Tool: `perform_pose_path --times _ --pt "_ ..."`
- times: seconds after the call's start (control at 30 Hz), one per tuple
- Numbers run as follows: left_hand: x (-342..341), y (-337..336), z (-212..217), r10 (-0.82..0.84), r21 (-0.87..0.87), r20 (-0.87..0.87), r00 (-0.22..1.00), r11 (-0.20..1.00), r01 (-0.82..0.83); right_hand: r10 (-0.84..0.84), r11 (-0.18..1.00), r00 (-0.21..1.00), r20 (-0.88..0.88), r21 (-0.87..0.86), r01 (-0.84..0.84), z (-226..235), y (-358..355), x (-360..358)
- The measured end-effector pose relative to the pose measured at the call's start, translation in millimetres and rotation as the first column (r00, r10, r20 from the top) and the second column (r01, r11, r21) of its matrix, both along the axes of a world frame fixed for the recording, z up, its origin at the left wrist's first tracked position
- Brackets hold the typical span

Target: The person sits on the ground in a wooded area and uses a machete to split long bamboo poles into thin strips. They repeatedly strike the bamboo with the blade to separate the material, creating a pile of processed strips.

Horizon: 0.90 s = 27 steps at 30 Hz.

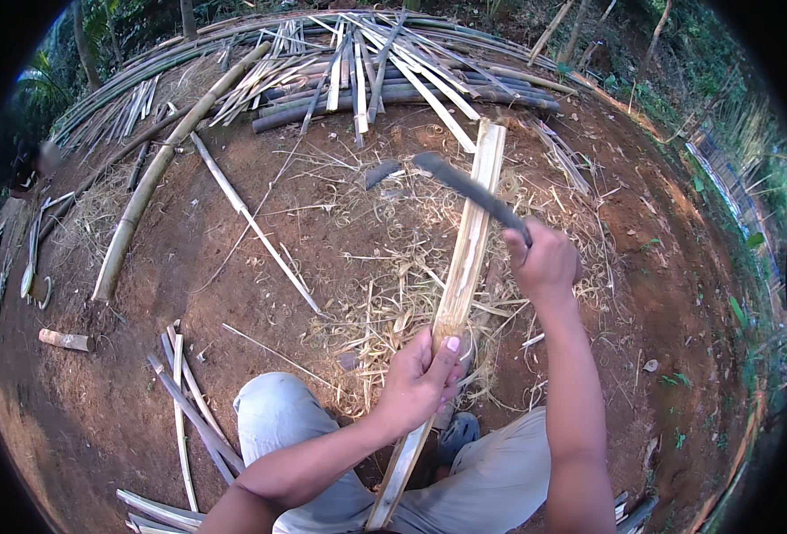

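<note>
A long split bamboo strip, pale on its inner face, slants up and away from between my knees. My left hand is closed around its lower middle, thumb lying on top. In my right hand is a machete with a dark, wide-tipped blade. The blade crosses over the upper part of the strip, pointing to the far left; whether it touches the strip I cannot tell. My right fingers wrap the handle and hide most of it.
Curly bamboo shavings litter the brown soil around the strip. Farther off lie piled bamboo poles and split strips. A long pole lies at left, a short bamboo piece nearer. More strips rest beside my left knee.
</note>
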State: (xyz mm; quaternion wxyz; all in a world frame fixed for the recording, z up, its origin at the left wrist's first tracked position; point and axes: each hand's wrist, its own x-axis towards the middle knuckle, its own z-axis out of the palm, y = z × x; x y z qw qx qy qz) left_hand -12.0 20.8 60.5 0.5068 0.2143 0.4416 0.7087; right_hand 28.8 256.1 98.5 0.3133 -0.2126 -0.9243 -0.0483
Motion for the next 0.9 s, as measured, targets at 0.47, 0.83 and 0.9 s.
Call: perform_pose_path --times 0.47,0.83,0.9 --pt "-6.2 2.8 -13.3 -0.002 -0.027 0.037 0.999 1.000 0.003 0.050 0.997 0.993 0.107 -0.070 -0.043 31.3 46.5 -15.8" --pt "-6.3 0.0 -24.2 -0.068 -0.028 0.180 0.981 0.997 0.075 -0.145 0.989 0.971 0.189 0.018 0.144 43.8 59.3 -29.7" --pt "-27.3 -6.7 -18.7 -0.039 -0.024 0.243 0.969 0.999 0.046 0.038 0.995 0.984 0.176 0.083 -0.053 39.3 22.0 -45.0"
